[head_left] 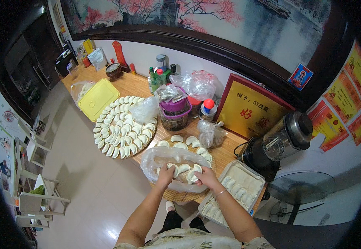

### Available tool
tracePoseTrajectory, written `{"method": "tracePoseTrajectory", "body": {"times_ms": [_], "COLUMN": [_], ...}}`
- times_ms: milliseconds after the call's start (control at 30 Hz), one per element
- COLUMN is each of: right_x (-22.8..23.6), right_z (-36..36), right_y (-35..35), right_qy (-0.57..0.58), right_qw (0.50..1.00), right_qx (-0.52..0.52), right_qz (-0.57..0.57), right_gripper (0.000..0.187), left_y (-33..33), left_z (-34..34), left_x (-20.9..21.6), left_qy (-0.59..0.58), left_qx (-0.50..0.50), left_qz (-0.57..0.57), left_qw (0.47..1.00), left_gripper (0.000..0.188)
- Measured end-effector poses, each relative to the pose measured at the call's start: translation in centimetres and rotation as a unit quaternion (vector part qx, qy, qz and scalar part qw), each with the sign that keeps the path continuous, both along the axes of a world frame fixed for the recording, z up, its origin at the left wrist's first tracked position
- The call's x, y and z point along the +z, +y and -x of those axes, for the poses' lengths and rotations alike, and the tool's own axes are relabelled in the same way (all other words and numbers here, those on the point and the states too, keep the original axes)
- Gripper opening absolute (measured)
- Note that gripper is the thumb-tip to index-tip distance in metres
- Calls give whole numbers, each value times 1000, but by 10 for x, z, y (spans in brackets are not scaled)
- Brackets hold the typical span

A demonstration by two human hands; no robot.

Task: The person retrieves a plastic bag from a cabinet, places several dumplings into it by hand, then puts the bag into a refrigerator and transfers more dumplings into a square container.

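Observation:
A clear plastic bag [149,161] lies spread over a round woven tray [173,195], with several white crescent dumplings [183,168] in its opening. At the bag's left side, my left hand [165,174] pinches a dumpling [174,170]. My right hand [206,177] grips another dumpling [194,176] between thumb and fingers at the right side. Beyond the bag, more dumplings [180,145] rest along the tray's far part. To the right, under my right forearm, stands a white rectangular tray [247,174] holding rows of dumplings [238,193], partly hidden by the arm.
Farther left, a second round tray is covered with dumplings [120,128], beside a yellow lid [98,98]. A purple basket [175,108], bottles [159,76] and a knotted plastic bag [210,133] stand toward the wall. A blender [286,137] and a framed gold plaque [251,108] stand at right.

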State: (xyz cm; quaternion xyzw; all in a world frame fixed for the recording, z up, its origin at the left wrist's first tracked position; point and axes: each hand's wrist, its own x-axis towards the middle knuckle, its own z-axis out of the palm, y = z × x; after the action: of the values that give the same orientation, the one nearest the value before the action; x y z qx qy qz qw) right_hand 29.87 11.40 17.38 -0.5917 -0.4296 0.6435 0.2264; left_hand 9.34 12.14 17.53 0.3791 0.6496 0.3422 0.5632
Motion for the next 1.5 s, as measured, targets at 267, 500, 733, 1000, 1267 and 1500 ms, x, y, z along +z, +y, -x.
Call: {"method": "tracePoseTrajectory", "body": {"times_ms": [267,500,733,1000,1267,1500], "right_x": [-52,12,27,-1,26,14], "right_z": [1,-93,-212,-189,-163,-185], "right_y": [-5,-42,-91,-113,-103,-102], "right_qy": [27,106,-117,-323,-449,-298], "right_qw": [989,955,919,906,855,923], "right_qx": [-69,-193,-315,-14,102,41], "right_qz": [-130,-200,-206,-273,-239,-239], "right_gripper": [34,23,23,29,30,34], "left_y": [-33,-73,-62,-62,-48,-45], "left_z": [8,-6,-46,-135,-213,-229], "left_x": [3,29,8,3,7,-1], "left_qy": [124,224,270,168,282,336], "left_qx": [-212,-434,-309,-309,-446,-494], "left_qz": [14,33,-189,-300,-318,-275], "left_qw": [969,872,892,887,788,753], "left_gripper": [55,30,25,25,30,23]}}
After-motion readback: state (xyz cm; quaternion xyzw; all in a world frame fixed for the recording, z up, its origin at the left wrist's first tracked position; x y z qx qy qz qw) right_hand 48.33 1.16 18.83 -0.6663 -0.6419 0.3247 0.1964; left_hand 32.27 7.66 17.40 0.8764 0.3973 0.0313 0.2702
